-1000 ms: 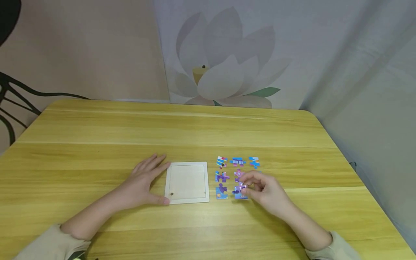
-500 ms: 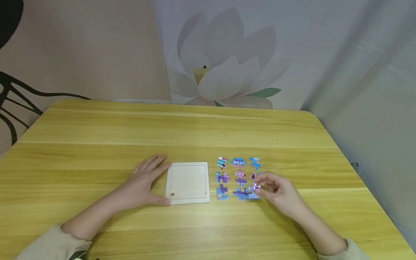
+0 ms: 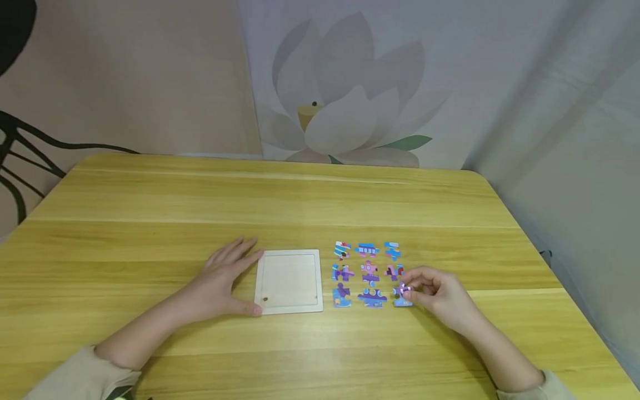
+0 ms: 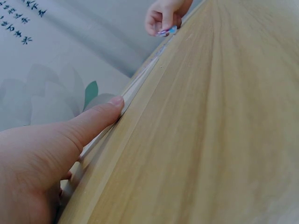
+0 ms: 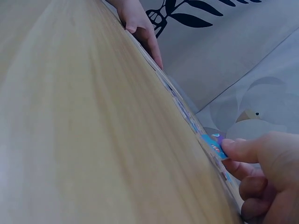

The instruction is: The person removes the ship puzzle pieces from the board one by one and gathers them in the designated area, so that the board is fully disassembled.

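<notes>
My right hand (image 3: 444, 300) pinches a purple and blue jigsaw piece (image 3: 401, 300) between thumb and fingers, at the near right of the other pieces. In the right wrist view that jigsaw piece (image 5: 214, 145) stands tilted from the thumb tip, close over the table. A pale square puzzle tray (image 3: 289, 309) with a raised rim lies left of the pieces. Along its left side my left hand (image 3: 215, 283) is spread, thumb at the near corner and a finger at the far corner. The left wrist view shows the thumb (image 4: 100, 119) lying on the tray's edge.
Several jigsaw pieces lie apart in rows right of the tray, among them a blue one (image 3: 367, 249), a pink and purple one (image 3: 370, 270) and a purple one (image 3: 372, 298). The wooden table (image 3: 300, 200) meets a curtain with a flower print (image 3: 345, 111) behind.
My right hand has moved right with the pinched jigsaw piece, from over the middle of the near row to its right end, uncovering the middle pieces. The left hand has stayed at the tray.
</notes>
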Demonstrator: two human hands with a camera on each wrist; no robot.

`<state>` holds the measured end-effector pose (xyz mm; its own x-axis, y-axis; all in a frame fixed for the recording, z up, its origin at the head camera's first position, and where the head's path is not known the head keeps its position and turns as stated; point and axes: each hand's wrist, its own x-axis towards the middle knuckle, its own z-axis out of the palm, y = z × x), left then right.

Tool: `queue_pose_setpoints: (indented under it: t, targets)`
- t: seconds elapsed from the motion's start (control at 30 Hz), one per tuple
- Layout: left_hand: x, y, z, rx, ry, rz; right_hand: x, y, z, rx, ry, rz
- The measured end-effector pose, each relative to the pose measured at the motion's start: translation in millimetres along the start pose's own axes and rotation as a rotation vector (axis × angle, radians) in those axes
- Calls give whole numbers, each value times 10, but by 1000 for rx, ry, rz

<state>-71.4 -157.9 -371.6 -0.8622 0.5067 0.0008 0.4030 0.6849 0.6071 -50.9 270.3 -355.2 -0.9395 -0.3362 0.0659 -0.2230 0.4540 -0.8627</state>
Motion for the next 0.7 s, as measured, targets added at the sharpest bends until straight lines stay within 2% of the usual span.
queue_pose_setpoints:
  t: [0.27,0.5,0.7]
  targets:
    - [-3,6,-1,-2,1,-6,25,33,13,-23,7,58]
    - [-2,-5,1,-5,0,-6,35,2,29,-171,36,73]
    - [-4,-5,0,-8,-2,-9,29,-41,30,-288,37,26]
